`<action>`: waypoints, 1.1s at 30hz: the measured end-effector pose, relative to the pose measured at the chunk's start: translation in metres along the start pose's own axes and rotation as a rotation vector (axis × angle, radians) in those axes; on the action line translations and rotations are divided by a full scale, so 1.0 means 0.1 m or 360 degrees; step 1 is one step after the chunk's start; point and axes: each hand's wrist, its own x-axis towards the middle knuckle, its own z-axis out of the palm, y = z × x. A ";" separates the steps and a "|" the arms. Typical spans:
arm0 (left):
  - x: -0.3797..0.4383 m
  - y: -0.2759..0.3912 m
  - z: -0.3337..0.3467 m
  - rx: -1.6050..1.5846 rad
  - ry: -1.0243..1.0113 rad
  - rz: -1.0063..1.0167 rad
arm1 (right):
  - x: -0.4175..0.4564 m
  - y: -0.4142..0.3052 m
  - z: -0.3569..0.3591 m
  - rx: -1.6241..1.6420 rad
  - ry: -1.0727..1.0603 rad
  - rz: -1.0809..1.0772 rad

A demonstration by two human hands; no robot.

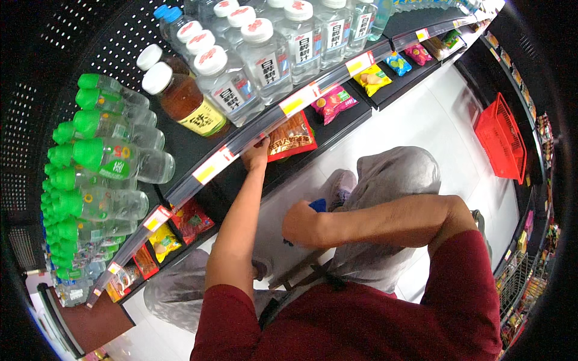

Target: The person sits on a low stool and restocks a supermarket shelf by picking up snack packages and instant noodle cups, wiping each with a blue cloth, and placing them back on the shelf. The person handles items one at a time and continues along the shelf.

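My left hand point(256, 154) reaches under the upper shelf's price rail, at the left edge of a red snack packet point(293, 137) on the lower shelf. Its fingertips are partly hidden, so its grip is unclear. My right hand point(305, 224) is closed around a dark blue object point(318, 205), mostly covered by the fingers, above my lap. A pink snack bag point(334, 104) lies to the right of the red packet. Above stand clear plastic bottles with white caps point(268, 67) and a brown drink bottle with a yellow label point(194, 108).
Green-capped bottles point(113, 158) lie stacked at the left. The price rail point(271, 119) runs diagonally over the lower shelf. A yellow bag point(164, 242) and red packets sit lower left. A red plastic basket point(501, 140) stands on the floor at right, near another shelf.
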 end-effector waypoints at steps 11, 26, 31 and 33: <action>0.29 -0.37 0.27 -0.0513 -0.0175 -0.0067 | -0.13 0.05 -0.17 0.0163 -0.0179 0.0040; -0.29 -0.56 -0.45 -0.1532 -0.0447 -0.0677 | 0.05 0.25 -0.17 0.0498 -0.0055 0.0003; -0.66 -0.43 -0.81 -0.1984 -0.0525 -0.0644 | -0.20 0.65 -0.58 0.1024 0.0478 0.0337; -0.99 -0.09 -1.08 -0.1956 -0.0462 -0.0729 | -0.26 0.75 -0.60 0.1299 0.0757 0.0429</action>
